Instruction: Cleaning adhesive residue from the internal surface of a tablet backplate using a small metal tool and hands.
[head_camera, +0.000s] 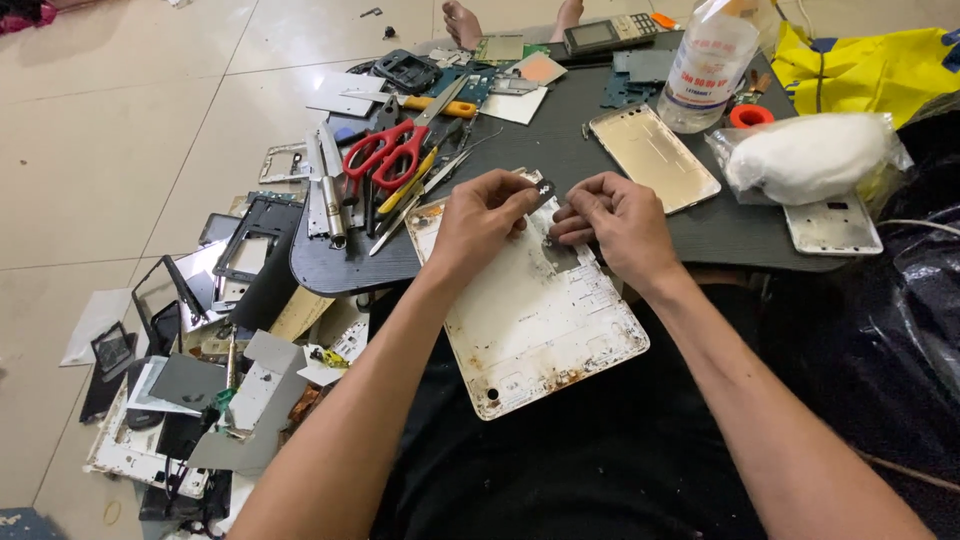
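Note:
A white tablet back shell (530, 320), stained with brown glue, lies inner side up across my lap and the near edge of the dark round table (560, 150). My left hand (480, 215) pinches a small dark strip (543, 188) above the shell's upper edge. My right hand (615, 215) rests fingers-down on the shell's top part, its fingertips pressing a dark piece there, close to the left hand. What lies under those fingers is hidden.
Red-handled scissors (385, 150), screwdrivers and tweezers lie at the table's left. A gold phone back cover (655, 157), a plastic bottle (708, 65), a bag of white cotton (810, 155) and a silver phone frame (833, 225) sit right. Broken screens and frames (190, 370) litter the floor left.

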